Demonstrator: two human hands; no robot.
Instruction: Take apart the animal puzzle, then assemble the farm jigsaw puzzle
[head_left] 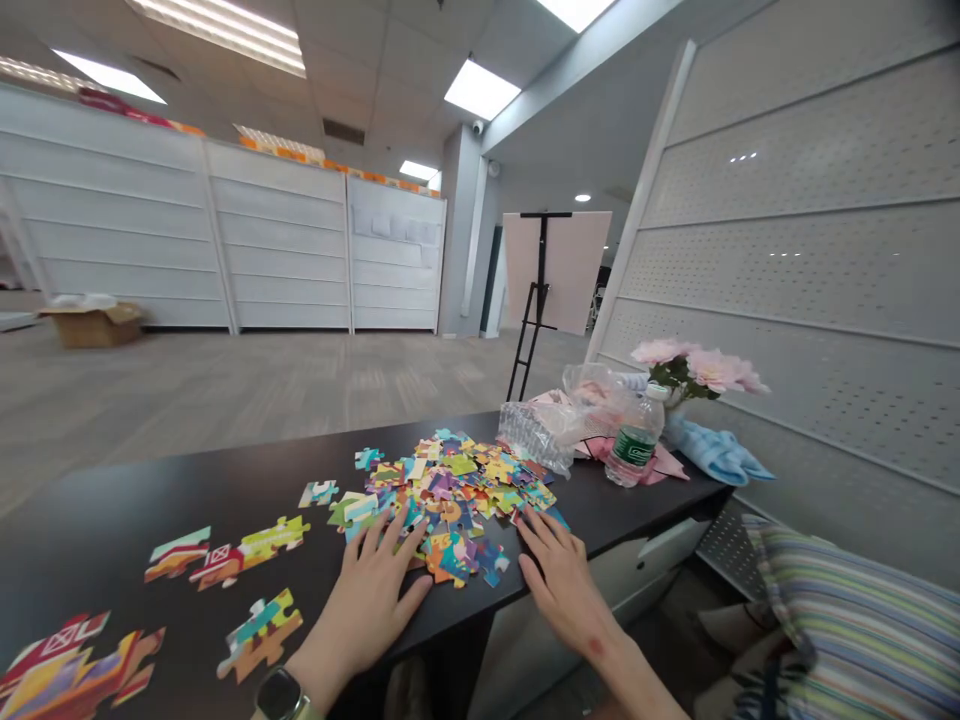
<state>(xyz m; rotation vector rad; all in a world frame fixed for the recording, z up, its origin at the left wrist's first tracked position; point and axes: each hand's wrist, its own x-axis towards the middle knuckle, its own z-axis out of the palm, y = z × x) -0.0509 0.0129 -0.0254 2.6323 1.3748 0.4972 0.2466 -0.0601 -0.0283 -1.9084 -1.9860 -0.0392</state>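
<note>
A heap of colourful jigsaw puzzle pieces lies on the dark table. My left hand, a watch on its wrist, rests at the heap's near left side with its fingers spread and fingertips on the pieces. On the other side, my right hand lies at the near right edge of the heap, fingers stretched out and touching pieces. Neither hand grips anything. To the left are joined puzzle pieces: a green and red strip, a green and brown cluster and a larger red and orange section.
The dark table carries a water bottle, clear plastic packaging, a blue cloth and pink flowers at its right end. A striped cushion is at the right. An easel stands beyond.
</note>
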